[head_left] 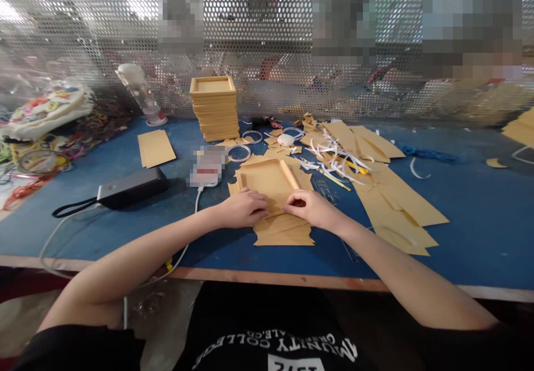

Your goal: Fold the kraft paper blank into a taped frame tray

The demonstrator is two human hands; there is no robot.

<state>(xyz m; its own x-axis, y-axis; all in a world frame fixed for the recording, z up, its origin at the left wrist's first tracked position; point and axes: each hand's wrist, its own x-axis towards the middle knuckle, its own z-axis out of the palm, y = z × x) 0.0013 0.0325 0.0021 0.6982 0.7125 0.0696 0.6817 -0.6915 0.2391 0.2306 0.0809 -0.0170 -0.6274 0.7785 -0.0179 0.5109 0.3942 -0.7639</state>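
Note:
A shallow kraft-paper tray (267, 181) lies in front of me, its far and side walls folded up. It rests on a pile of flat kraft-paper blanks (283, 237) with notched edges. My left hand (246, 208) is closed over the tray's near left corner, with the fingers curled along the near edge. At the near right corner, my right hand (311, 208) pinches the paper edge between thumb and forefinger. The fingers partly hide the near wall.
A tall stack of finished trays (214, 109) stands at the back. Left are a phone (207, 165) on a cable, a black power bank (133, 187) and flat card (156, 148). White paper strips (334, 157) and kraft sheets (396, 204) lie right. A perforated metal screen (267, 43) stands behind.

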